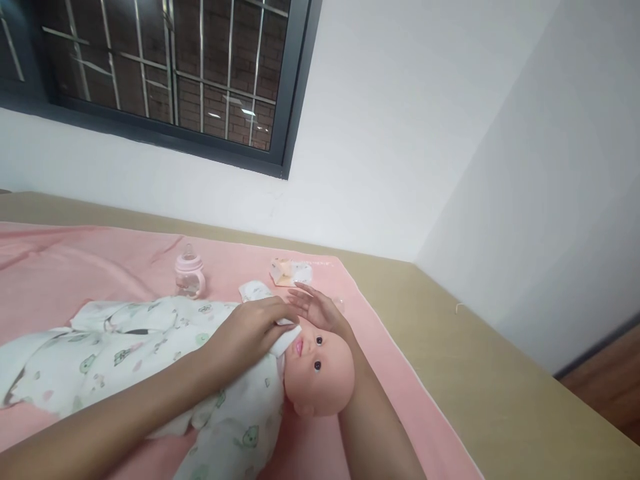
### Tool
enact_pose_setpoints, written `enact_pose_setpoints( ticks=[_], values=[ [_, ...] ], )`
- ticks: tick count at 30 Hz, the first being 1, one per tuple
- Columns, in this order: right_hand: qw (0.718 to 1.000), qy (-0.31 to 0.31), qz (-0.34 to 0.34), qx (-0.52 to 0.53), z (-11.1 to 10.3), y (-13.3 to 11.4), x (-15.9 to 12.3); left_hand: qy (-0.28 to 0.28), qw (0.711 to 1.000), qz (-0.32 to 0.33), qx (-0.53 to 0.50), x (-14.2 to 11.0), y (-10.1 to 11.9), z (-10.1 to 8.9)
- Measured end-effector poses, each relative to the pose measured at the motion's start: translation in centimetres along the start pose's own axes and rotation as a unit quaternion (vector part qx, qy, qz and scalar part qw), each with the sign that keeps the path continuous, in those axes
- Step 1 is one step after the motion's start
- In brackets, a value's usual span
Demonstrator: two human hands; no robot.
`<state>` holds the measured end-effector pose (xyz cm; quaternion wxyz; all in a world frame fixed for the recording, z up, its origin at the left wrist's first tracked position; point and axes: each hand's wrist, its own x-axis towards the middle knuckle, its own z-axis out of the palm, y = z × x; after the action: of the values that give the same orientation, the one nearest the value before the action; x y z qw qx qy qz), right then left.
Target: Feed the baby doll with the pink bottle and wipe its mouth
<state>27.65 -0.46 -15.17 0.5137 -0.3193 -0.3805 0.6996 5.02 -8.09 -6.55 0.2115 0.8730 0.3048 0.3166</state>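
A baby doll (325,380) with a bald head lies on its back, dressed in a white outfit (165,333) printed with small green figures. My left hand (263,323) is over the doll's upper chest, fingers closed on a plain white cloth (286,341) beside the doll's mouth. Whether the cloth is a wipe or a tissue I cannot tell. On the far side of the doll's head, my right hand (320,312) is palm up with its fingers stretched out and apart. Its forearm passes partly behind the head.
A pink baby bottle (190,275) with a handle stands upright behind the doll. Beyond my right hand lies a small printed packet or folded cloth (291,272). Pink fabric (135,263) covers part of the wooden surface (450,373), which meets white walls and a barred window (165,73).
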Motion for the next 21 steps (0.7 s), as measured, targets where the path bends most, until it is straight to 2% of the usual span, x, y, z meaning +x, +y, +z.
enact_pose_setpoints(
  ticks=[7,10,15,21],
  values=[
    [1.000,0.014,0.009,-0.001,0.4,-0.2,-0.1,-0.041,0.995,-0.038,-0.077,-0.1,1.5,-2.1],
    [1.000,0.009,0.006,-0.008,0.4,-0.2,-0.1,-0.075,0.991,-0.053,-0.095,-0.4,1.9,-2.5],
    [1.000,0.000,0.001,-0.008,0.3,-0.1,-0.2,-0.129,0.980,-0.119,-0.098,-0.7,2.4,-2.8],
    [1.000,0.001,-0.004,-0.009,-0.2,0.1,0.1,-0.113,0.986,-0.087,-0.091,-0.7,2.1,-2.2]
  ],
)
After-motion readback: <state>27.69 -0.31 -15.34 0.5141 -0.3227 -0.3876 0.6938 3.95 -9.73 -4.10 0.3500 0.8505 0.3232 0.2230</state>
